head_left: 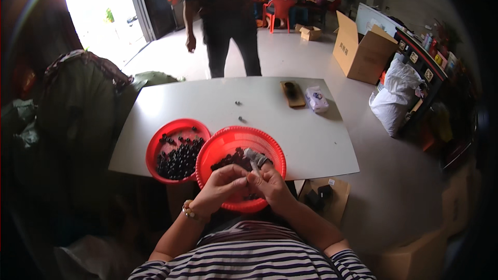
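Observation:
Both my hands meet over a red plastic colander [280, 148], fingertips close together. My left hand [224, 186] is closed in a pinch, thumb against the fingers; whatever lies between them is too small to make out. My right hand [274, 189] is closed too, its thumb and fingers pressed together next to the left fingertips. A crumpled grey, cloth-like piece [254, 156] with a pale narrow part shows at the right fingers; whether it is held or worn, I cannot tell. Dark small pieces [223, 163] lie in the colander. Beside it, a red round tray [151, 148] holds many shiny black beads [179, 162].
On the white table [311, 140] lie a phone in a yellowish case [293, 95], a white-purple soft pack [316, 99] and two small loose pieces [240, 119]. A person [223, 21] stands across the table. An open cardboard box [358, 54] and white sack [394, 93] stand right.

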`<action>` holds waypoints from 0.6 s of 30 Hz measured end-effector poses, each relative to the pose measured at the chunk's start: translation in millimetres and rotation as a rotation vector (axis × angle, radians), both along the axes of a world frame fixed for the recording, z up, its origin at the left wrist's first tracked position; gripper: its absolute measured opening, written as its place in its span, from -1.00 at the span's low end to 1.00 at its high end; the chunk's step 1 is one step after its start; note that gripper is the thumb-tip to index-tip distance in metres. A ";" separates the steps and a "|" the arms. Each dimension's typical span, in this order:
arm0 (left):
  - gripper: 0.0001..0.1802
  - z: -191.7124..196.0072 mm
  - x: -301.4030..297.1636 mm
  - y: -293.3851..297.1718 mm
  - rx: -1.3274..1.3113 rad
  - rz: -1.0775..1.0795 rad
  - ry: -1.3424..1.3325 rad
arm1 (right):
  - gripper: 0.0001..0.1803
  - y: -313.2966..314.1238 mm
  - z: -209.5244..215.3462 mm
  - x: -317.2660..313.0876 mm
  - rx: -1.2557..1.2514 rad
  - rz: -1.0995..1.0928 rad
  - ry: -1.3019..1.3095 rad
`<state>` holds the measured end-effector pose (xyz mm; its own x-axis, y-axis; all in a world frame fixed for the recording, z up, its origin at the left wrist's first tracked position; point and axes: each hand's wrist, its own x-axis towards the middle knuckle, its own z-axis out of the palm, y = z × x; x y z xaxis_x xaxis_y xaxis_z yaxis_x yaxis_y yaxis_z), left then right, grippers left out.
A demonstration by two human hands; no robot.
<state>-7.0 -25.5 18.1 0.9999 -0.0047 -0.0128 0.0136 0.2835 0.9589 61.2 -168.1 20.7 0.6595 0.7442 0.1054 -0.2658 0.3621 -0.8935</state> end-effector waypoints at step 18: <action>-0.90 -17.3 -4.1 21.2 -0.393 0.221 -0.131 | -0.59 4.8 9.1 -0.2 -0.066 0.185 -0.096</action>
